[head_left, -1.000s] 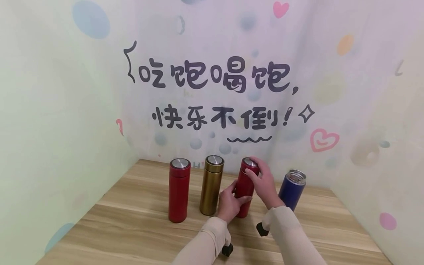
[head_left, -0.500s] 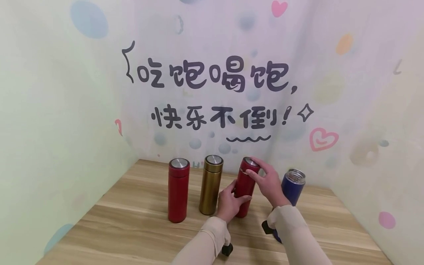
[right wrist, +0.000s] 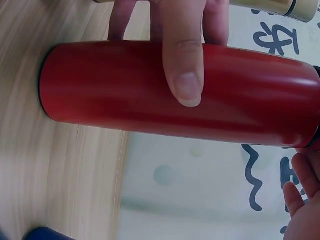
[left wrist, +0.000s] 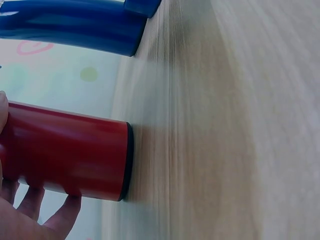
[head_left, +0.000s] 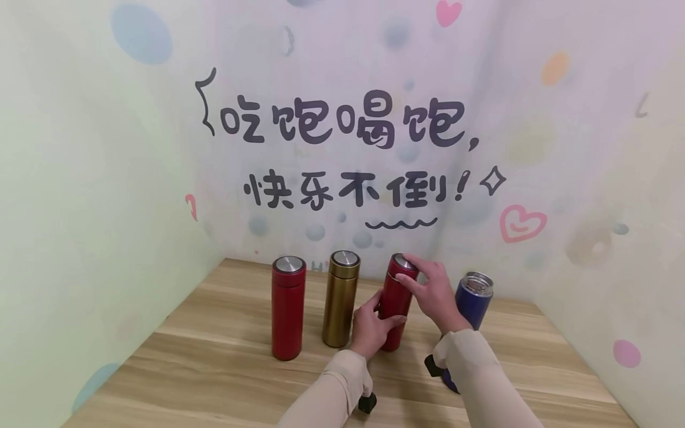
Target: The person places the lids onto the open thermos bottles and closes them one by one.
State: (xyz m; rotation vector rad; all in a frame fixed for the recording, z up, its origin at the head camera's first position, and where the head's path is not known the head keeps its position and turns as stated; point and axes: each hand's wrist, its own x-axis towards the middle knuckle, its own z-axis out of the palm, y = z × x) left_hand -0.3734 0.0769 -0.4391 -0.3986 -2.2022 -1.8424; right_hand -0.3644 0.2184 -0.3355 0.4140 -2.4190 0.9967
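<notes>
A red thermos [head_left: 395, 300] stands on the wooden table. My left hand [head_left: 370, 328] grips its body low down; in the right wrist view that hand's thumb [right wrist: 187, 82] lies across the red wall. My right hand [head_left: 436, 294] holds the lid [head_left: 392, 265] from the right, thumb at the seam and fingers over the top. A thin pale line shows beneath the lid. Close to the right hand stands a blue thermos [head_left: 473, 302] without a lid, its steel mouth bare. Its lower part is hidden behind my right arm in the head view.
To the left stand a gold thermos [head_left: 340, 306] and another red thermos [head_left: 287, 318], both lidded. A small blue piece [head_left: 451, 381], partly hidden, lies by my right cuff. The printed wall [head_left: 321, 238] rises behind the table [head_left: 214, 368].
My right wrist and forearm have shifted slightly right while the fingers stay on the lid. The small blue piece has come into view beside the cuff. My left hand keeps its place.
</notes>
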